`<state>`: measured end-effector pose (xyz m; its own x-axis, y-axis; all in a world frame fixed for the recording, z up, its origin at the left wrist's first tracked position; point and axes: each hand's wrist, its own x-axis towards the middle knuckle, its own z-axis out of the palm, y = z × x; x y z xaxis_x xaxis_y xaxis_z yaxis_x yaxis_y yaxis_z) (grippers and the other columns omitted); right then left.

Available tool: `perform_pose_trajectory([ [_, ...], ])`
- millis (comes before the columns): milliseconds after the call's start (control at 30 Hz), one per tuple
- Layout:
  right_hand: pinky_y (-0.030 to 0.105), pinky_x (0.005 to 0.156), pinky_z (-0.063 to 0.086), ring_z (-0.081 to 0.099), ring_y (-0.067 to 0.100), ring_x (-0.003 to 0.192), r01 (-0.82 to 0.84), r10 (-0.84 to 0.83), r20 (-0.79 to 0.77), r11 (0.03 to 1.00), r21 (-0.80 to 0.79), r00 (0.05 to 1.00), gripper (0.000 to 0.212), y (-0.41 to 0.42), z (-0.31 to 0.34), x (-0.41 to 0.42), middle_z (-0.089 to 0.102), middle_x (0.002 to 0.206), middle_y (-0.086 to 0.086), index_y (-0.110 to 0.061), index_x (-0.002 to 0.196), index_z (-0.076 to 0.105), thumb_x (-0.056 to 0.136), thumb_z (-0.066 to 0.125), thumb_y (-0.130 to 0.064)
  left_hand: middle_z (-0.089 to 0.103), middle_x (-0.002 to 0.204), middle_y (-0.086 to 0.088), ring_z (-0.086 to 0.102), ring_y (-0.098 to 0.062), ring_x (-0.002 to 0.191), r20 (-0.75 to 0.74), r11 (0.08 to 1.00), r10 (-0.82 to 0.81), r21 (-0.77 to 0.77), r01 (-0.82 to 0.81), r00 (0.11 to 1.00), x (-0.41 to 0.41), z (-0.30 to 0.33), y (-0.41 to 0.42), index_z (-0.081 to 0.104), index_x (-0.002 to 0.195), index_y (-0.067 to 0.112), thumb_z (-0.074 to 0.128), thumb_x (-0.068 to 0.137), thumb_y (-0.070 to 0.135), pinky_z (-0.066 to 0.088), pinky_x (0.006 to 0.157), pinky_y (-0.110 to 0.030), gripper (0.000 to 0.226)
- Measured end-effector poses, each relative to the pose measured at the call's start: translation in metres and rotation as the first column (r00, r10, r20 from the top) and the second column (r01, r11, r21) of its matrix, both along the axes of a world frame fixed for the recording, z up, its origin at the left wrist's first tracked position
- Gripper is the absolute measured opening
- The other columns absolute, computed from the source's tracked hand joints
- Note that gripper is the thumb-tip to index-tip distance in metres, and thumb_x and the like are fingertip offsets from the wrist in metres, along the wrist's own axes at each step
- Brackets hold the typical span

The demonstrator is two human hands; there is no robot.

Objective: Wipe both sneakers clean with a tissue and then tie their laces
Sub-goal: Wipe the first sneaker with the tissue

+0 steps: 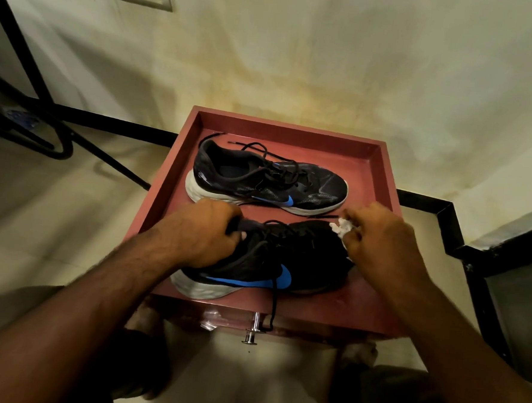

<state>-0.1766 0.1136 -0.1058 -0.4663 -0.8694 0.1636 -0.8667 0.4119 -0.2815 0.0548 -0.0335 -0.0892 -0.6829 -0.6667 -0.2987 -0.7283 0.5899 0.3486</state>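
Two black sneakers, blue swoosh, white soles: far sneaker (267,181) lying unlaced; near sneaker (267,263) tilting (lace dangling); crumpled white tissue (344,226) touching its toe.

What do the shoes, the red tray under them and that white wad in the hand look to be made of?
Near shoe and far shoe: black woven or knit fabric by its matte weave, on pale, dimpled, probably foam soles.
Red tray: likely painted wood or board, with a smooth, faintly glossy, square-edged rim.
White wad pinched by the right hand: crumpled tissue paper, soft and creased.
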Motion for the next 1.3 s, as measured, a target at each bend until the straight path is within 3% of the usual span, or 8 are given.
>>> perform_pose_trajectory([
  [200,0.028,0.073,0.053,0.061,0.008,0.085,-0.269,0.276,0.165,0.961,-0.062,0.947,0.010,0.006,-0.006,0.038,0.061,0.094,-0.013,-0.030,0.093,0.071,0.091,0.069,-0.021,0.067,0.089,0.005,0.064,-0.015,0.081,-0.153,0.993,0.077,-0.074,-0.089,0.985,-0.005,-0.001,0.005,0.068,0.101,0.023,0.064,0.097,0.027,0.040,0.061,-0.025,0.007],
  [400,0.016,0.077,0.054,0.069,0.012,0.085,0.219,-0.018,0.379,0.841,-0.495,0.925,0.025,0.002,0.010,-0.012,0.071,0.095,-0.005,-0.030,0.088,0.071,0.090,0.067,-0.006,0.071,0.103,0.008,0.067,-0.009,0.093,-0.302,0.955,0.259,0.221,-0.197,0.917,-0.009,-0.003,0.008,0.068,0.111,0.024,0.070,0.096,0.021,0.053,0.071,-0.019,0.016],
  [500,0.035,0.085,0.061,0.074,0.014,0.092,0.381,0.016,0.586,0.745,-0.548,0.810,0.026,0.001,0.009,-0.012,0.076,0.096,-0.006,-0.026,0.088,0.072,0.091,0.060,-0.003,0.073,0.105,0.005,0.070,-0.010,0.094,-0.240,0.937,0.238,0.311,-0.158,0.941,-0.007,-0.001,0.001,0.067,0.110,0.023,0.072,0.095,0.026,0.061,0.085,-0.032,0.016],
  [633,0.029,0.070,0.059,0.072,0.016,0.076,0.595,0.198,0.816,0.595,-0.541,0.543,0.033,-0.003,0.017,-0.013,0.071,0.087,0.003,-0.019,0.082,0.068,0.090,0.054,0.010,0.075,0.109,0.004,0.072,-0.011,0.104,-0.308,0.886,0.157,0.463,0.003,0.938,0.008,0.016,-0.010,0.071,0.109,0.024,0.057,0.105,0.026,0.059,0.097,-0.043,0.015],
  [767,0.038,0.087,0.061,0.075,0.022,0.094,0.667,0.282,0.869,0.557,-0.494,0.407,0.025,-0.002,0.016,-0.016,0.077,0.094,0.006,-0.011,0.091,0.074,0.092,0.055,0.006,0.071,0.128,0.007,0.063,-0.012,0.127,-0.303,0.758,0.040,0.630,0.169,0.952,0.038,0.032,-0.028,0.071,0.122,0.027,0.058,0.105,0.017,0.049,0.112,-0.043,0.024],
  [933,0.028,0.094,0.057,0.071,0.013,0.109,-0.069,0.369,0.305,0.728,-0.683,0.878,0.017,0.009,0.020,0.039,0.072,0.113,0.004,-0.011,0.109,0.074,0.095,0.071,-0.003,0.071,0.130,0.007,0.063,-0.007,0.126,-0.176,0.673,-0.252,0.674,0.303,0.952,0.042,0.030,-0.029,0.069,0.130,0.024,0.067,0.100,0.019,0.046,0.115,-0.036,0.030],
  [1100,0.035,0.091,0.054,0.068,0.027,0.101,-0.759,0.791,-0.142,0.495,-0.424,0.595,0.027,0.009,-0.008,0.099,0.073,0.117,0.009,-0.001,0.121,0.074,0.095,0.071,-0.005,0.073,0.119,-0.006,0.068,-0.025,0.117,-0.251,0.680,-0.285,0.627,0.380,0.925,0.036,0.025,-0.029,0.071,0.121,0.014,0.062,0.103,0.019,0.048,0.111,-0.047,0.021],
  [1300,0.039,0.083,0.054,0.067,0.031,0.095,-0.782,0.737,-0.281,0.522,-0.342,0.615,0.023,-0.003,-0.020,0.101,0.073,0.114,0.011,-0.002,0.118,0.076,0.101,0.068,-0.014,0.066,0.114,-0.024,0.062,-0.032,0.097,-0.309,0.650,-0.195,0.670,0.359,0.931,0.037,0.019,-0.030,0.071,0.115,0.011,0.059,0.104,0.023,0.048,0.104,-0.062,0.020],
])
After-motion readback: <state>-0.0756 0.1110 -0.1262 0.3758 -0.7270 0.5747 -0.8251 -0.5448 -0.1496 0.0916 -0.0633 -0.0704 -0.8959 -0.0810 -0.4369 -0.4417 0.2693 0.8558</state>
